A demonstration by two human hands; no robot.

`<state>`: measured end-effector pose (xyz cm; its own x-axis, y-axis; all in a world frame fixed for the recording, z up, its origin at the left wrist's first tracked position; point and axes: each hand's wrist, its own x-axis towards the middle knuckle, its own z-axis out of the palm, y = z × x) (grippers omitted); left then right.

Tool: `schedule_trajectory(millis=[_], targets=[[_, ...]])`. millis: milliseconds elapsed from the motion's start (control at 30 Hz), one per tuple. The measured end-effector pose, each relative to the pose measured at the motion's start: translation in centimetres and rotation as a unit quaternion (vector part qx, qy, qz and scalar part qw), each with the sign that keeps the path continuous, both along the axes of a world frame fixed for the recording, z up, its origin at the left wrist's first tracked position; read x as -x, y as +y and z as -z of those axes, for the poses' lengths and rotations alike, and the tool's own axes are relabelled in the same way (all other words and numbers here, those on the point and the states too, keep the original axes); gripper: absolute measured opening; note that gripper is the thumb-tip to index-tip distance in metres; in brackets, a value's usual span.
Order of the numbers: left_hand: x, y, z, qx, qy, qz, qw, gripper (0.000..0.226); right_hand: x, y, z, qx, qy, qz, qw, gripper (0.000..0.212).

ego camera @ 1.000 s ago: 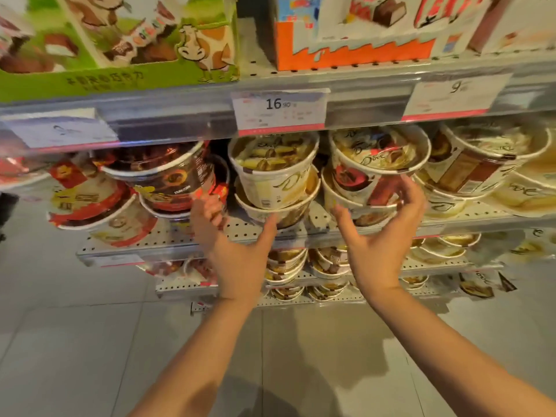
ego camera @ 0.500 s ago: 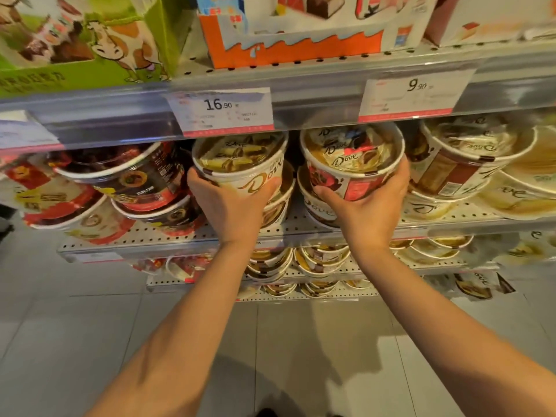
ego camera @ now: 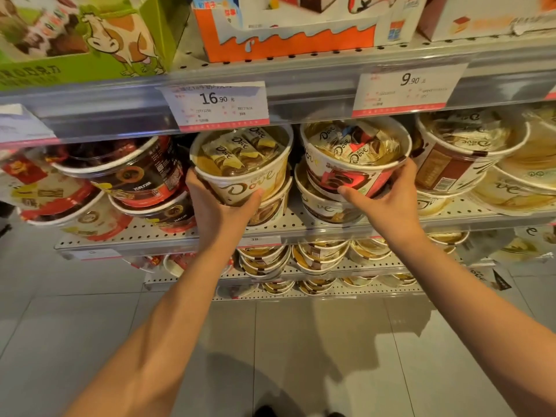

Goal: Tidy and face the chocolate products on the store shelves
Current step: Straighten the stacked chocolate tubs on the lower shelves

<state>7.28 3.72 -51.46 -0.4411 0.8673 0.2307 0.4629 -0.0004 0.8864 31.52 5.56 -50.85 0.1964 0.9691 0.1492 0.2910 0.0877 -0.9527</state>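
Note:
A cream Dove tub [ego camera: 243, 164] sits tilted forward on top of another tub on the middle shelf [ego camera: 126, 236]. My left hand [ego camera: 219, 212] grips its lower front, thumb on the label. Beside it to the right, a Dove tub with a red label [ego camera: 352, 158] also tilts forward on a stacked tub. My right hand [ego camera: 388, 203] holds it from below and from the right side. Both clear lids show wrapped chocolates inside.
Dark red-and-black tubs [ego camera: 129, 170] crowd the shelf's left, a brown-label Dove tub [ego camera: 457, 158] and cream tubs its right. Price tags 16.90 [ego camera: 216, 100] and 9.90 [ego camera: 409, 85] hang above. Green cow box [ego camera: 84, 37] and orange box [ego camera: 285, 40] stand higher. Lower shelves hold more tubs.
Both hands went from open beneath the tubs to gripping the two top Dove tubs. The tubs now tilt further forward and the view has come closer.

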Motion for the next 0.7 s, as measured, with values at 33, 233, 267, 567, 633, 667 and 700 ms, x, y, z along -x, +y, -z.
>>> schedule_trajectory(millis=[33,233,267,567,633,667,700], targets=[[-0.4,0.1,0.1,0.002,0.0,-0.021,1.0,0.112,0.5,-0.1,0.2,-0.011,-0.003,0.015,1.0,0.097],[-2.4,1.4,-0.5,-0.007,-0.039,-0.082,0.996,0.13,3.3,0.6,0.3,-0.023,0.007,0.115,0.993,0.129],[-2.4,1.5,-0.5,-0.007,-0.042,-0.083,0.996,0.129,3.3,0.8,0.2,-0.019,0.002,0.121,0.992,0.127],[-0.3,0.4,0.0,0.002,-0.008,-0.04,0.999,0.111,0.6,1.2,-0.1,0.018,-0.023,0.048,0.998,0.103],[0.1,0.4,0.0,-0.011,-0.006,-0.03,0.999,0.104,-0.2,1.2,-0.2,0.015,-0.019,0.01,1.0,0.098],[0.2,0.4,0.0,-0.014,-0.007,-0.025,1.0,0.103,-0.4,1.2,-0.2,0.013,-0.019,-0.006,1.0,0.096],[0.1,0.3,0.0,-0.015,-0.008,-0.023,1.0,0.104,-0.5,1.1,-0.2,0.011,-0.018,-0.016,1.0,0.095]])
